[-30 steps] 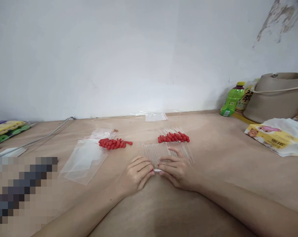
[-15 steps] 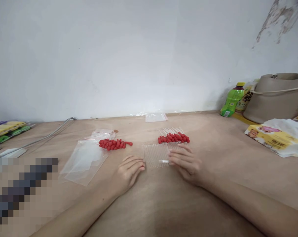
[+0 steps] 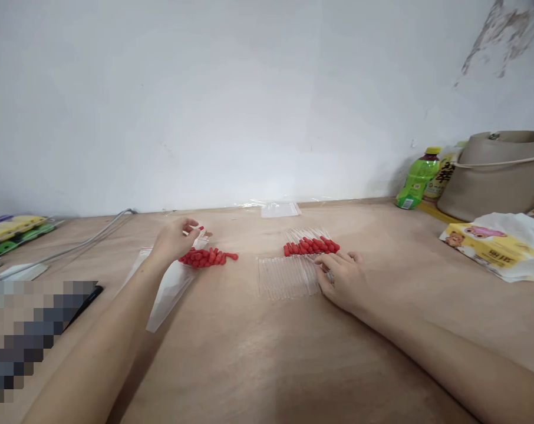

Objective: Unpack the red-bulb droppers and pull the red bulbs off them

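My left hand is raised at the far end of the clear plastic bags, beyond a heap of red rubber bulbs. Its fingers are curled, and a small red rubber bulb shows at the tips. My right hand rests over the right end of a row of thin clear tubes, fingers bent around a tube there; the fingers partly hide it. Just beyond lies a row of droppers with red bulbs towards me and thin clear stems pointing to the wall.
A small clear bag lies near the wall. At the right are a green bottle, a beige bag and a yellow tissue pack. A grey cable and yellow-green packs lie at the left.
My left hand has moved from beside the tubes up and left, past the heap of bulbs. The right hand has shifted slightly right, and the short bright piece beside its fingers no longer shows.
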`<state>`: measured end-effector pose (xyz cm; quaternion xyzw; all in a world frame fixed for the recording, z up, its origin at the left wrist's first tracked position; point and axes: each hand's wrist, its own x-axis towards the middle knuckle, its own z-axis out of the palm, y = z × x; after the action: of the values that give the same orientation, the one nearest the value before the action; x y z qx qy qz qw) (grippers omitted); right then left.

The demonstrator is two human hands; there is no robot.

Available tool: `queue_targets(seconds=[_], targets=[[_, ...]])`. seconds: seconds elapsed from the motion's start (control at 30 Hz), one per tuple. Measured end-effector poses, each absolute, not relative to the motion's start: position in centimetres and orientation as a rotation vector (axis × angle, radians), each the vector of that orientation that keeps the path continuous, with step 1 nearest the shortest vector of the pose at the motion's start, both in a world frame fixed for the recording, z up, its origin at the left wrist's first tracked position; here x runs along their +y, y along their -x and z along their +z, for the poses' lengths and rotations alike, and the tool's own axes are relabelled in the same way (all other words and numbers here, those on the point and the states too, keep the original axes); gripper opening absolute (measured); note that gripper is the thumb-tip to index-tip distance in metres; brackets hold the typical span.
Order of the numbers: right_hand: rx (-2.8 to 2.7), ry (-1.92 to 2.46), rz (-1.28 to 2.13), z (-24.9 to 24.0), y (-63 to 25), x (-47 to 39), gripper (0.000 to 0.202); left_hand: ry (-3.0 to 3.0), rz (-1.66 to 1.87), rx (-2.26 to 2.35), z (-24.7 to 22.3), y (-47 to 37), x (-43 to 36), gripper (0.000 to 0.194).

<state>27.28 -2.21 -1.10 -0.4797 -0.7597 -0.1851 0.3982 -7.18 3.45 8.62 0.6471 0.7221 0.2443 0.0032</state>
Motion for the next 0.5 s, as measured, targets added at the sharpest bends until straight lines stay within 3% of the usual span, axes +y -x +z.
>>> queue_targets(seconds=[0.3,0.5], targets=[[-2.021,1.188,-0.411,-1.5,-27.0,-2.4,0.013,-1.99,0.455,2.275,8.0,7.9,3.5,0.028],[-2.061,1.19,-0.387,-1.3,-26.9,-2.7,0.017,-1.95,0.356,2.323,8.1,8.6,3.8,0.041]])
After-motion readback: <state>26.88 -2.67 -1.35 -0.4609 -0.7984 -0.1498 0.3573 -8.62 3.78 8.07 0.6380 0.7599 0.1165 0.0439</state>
